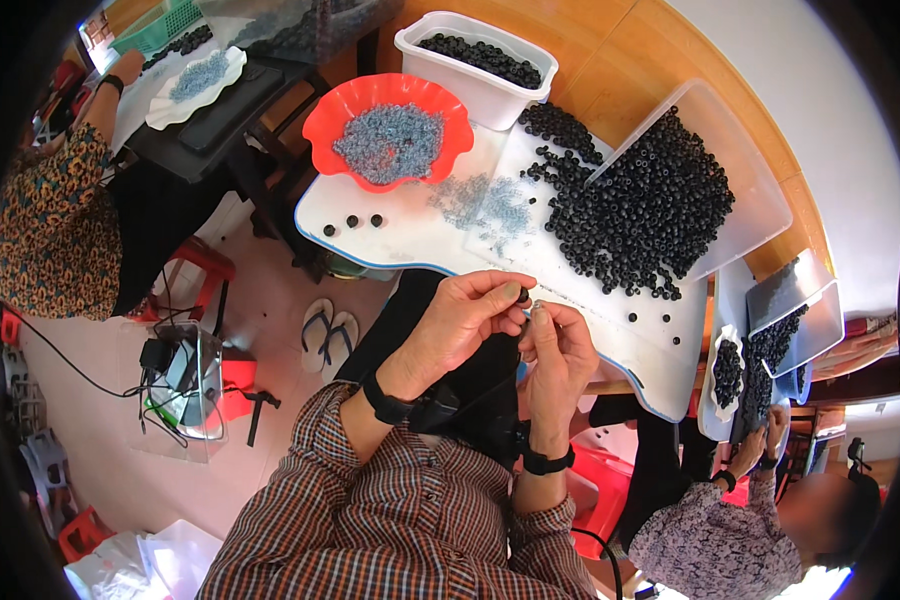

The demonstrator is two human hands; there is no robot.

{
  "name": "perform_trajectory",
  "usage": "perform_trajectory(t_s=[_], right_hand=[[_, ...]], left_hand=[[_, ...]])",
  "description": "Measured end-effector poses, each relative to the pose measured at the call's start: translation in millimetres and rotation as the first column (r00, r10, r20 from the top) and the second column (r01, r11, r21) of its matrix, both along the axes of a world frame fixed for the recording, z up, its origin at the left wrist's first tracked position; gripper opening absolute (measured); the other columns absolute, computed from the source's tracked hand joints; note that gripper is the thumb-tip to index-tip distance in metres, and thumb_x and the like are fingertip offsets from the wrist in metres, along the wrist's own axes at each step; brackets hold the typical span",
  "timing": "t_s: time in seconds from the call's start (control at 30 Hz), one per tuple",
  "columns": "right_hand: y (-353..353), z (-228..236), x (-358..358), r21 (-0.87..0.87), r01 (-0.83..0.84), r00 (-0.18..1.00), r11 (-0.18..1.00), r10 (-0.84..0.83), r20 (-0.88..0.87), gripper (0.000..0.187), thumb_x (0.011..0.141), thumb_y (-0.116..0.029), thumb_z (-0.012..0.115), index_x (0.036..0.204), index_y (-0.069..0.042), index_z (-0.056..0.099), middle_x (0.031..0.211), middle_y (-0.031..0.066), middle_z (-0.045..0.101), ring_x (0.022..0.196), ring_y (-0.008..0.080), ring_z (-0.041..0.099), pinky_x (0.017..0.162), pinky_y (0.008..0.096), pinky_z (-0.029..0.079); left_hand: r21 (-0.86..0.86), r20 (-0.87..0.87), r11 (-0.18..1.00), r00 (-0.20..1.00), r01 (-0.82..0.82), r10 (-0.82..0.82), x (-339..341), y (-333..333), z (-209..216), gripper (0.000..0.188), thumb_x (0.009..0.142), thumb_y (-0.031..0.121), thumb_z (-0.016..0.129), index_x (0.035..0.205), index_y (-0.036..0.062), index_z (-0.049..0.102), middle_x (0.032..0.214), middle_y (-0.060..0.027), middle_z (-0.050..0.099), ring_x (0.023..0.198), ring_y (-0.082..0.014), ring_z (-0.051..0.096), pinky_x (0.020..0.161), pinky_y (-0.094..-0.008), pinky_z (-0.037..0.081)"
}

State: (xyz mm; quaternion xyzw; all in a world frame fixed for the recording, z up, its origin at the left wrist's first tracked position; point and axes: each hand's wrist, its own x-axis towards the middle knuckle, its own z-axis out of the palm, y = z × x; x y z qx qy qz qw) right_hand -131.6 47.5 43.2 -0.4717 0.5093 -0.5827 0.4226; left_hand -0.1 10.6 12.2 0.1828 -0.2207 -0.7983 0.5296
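In front of my lap, at the table's near edge, my two hands meet. My left hand pinches a small black ring-shaped part between thumb and fingertips. My right hand is closed beside it, its thumb and finger pressed on a tiny clear piece. Beyond them, small clear bluish pieces lie loose on the white table. More fill a red scalloped bowl. To the right, a heap of black ring-shaped parts spills from a tipped clear bin.
A white tub of black parts stands at the back. Several single black parts sit near the table's edges. One co-worker sits at the left, another at the lower right. Slippers and a clear box of cables are on the floor.
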Motion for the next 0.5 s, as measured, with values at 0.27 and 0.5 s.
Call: perform_trajectory(t_s=[0.27,0.5], right_hand=[[-0.2,-9.7,0.0,-0.009,-0.004,1.0,1.0,0.003,-0.031,0.007,0.091,-0.004,0.062,0.097,0.0,0.062,0.09,0.0034,0.06,0.067,0.0062,0.055,0.058,0.0184,0.044],[-0.7,-7.9,-0.6,-0.033,-0.031,0.99,0.999,0.026,-0.138,0.004,0.09,0.0,0.062,0.093,0.003,0.062,0.092,0.0055,0.057,0.067,0.0077,0.056,0.059,0.0198,0.046]], left_hand=[[0.014,0.032,1.0,0.999,-0.019,0.019,-0.8,4.8,-1.1,0.025,0.096,0.012,0.057,0.115,-0.0034,0.062,0.089,-0.0067,0.065,0.073,-0.0111,0.062,0.069,-0.0242,0.054],[-0.008,0.098,0.999,0.994,-0.049,0.05,2.2,8.3,-1.9,0.024,0.095,0.01,0.057,0.114,-0.0034,0.063,0.09,-0.0067,0.065,0.074,-0.0112,0.062,0.071,-0.0243,0.055]])
